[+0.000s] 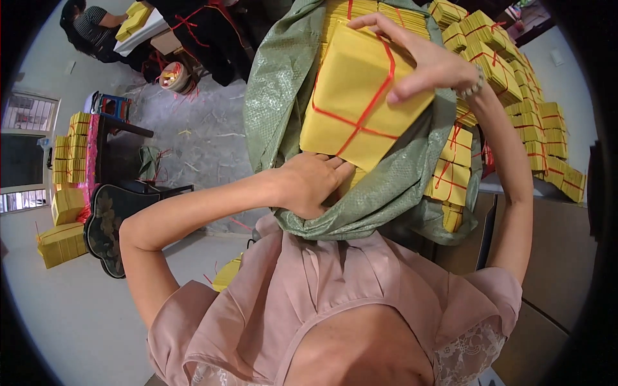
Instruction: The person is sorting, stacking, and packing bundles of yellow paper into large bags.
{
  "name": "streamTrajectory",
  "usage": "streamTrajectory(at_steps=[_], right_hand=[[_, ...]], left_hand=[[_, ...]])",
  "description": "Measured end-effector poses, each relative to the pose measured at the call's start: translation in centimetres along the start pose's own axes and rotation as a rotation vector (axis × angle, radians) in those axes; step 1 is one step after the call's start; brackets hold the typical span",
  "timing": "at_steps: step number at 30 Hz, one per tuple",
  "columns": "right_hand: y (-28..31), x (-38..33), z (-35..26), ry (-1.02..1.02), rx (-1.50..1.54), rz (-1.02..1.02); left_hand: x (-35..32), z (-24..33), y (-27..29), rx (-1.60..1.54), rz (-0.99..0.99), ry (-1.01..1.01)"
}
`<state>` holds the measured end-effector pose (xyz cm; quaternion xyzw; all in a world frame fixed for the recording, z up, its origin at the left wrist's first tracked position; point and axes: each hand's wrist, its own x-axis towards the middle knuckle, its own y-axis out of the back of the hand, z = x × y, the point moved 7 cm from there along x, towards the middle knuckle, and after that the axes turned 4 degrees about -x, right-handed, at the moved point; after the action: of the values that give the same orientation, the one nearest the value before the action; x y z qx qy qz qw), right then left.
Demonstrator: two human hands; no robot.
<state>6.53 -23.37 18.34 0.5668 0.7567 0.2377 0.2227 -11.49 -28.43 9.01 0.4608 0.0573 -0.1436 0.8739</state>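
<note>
A bundle of yellow paper (344, 83), tied crosswise with red string, lies tilted in the mouth of a green woven sack (273, 96). My right hand (421, 61) grips the bundle's upper right part, thumb on its face and fingers over the far edge. My left hand (312, 183) reaches into the sack at the bundle's lower edge; its fingertips are partly hidden between the bundle and the sack. More yellow bundles (409, 22) show inside the sack behind the held one.
Tied yellow bundles (492, 71) are stacked high at the right. Further bundles (71, 151) stand at the left by a dark carved chair (109, 225). Two people work at the far left near a white table (145, 32), with a bucket (174, 77) of scraps on the grey floor (206, 148).
</note>
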Motion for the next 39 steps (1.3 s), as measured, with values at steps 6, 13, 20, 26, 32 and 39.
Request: streamTrajectory(at_steps=[6,13,20,26,32,39], right_hand=[[-0.1,-0.8,-1.6,0.128,-0.226,0.025],[-0.7,-0.2,-1.8,0.097,-0.259,0.032],[-4.5,-3.2,-4.6,0.101,-0.635,0.124],[-7.3,-1.3,-3.6,0.124,-0.608,0.185],[-9.9,0.1,-1.3,0.088,-0.616,0.171],[-12.0,0.5,0.7,0.163,-0.562,0.211]], left_hand=[[-0.5,1.0,-0.5,-0.019,0.069,-0.063],[1.7,1.6,0.1,-0.062,-0.074,0.076],[-0.1,0.1,-0.8,-0.094,-0.074,0.120],[0.3,0.3,-0.9,-0.084,-0.159,0.218],[0.1,0.2,-1.4,-0.107,-0.162,0.217],[-0.3,-0.3,-1.5,0.007,-0.019,0.074]])
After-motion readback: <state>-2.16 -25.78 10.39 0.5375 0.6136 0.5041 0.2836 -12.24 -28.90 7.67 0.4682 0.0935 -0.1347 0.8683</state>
